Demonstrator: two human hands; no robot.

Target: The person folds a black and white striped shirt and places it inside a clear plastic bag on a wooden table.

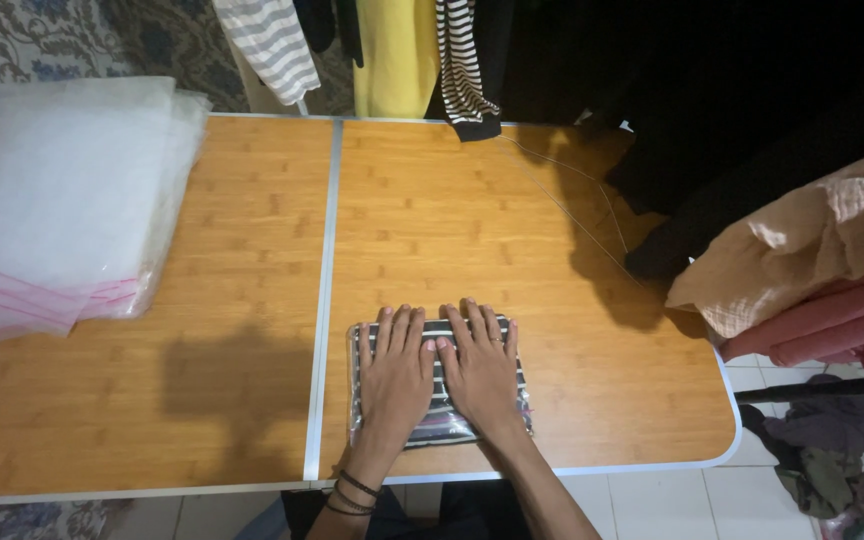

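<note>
A folded black-and-white striped garment inside a clear plastic bag (pixel 442 425) lies on the wooden table (pixel 252 300) near its front edge. My left hand (pixel 395 375) lies flat on the left half of the bag, fingers together and pointing away from me. My right hand (pixel 480 370) lies flat on the right half, beside the left hand and touching it at the thumbs. Both palms press down on the package. Dark bands circle my left wrist.
A stack of clear plastic bags with pink strips (pixel 52 200) sits at the table's left. Hanging clothes (pixel 392 50) crowd the far edge. Folded peach and pink fabrics (pixel 812 270) overhang the right side. Crumpled clothing (pixel 822 450) lies on the tiled floor.
</note>
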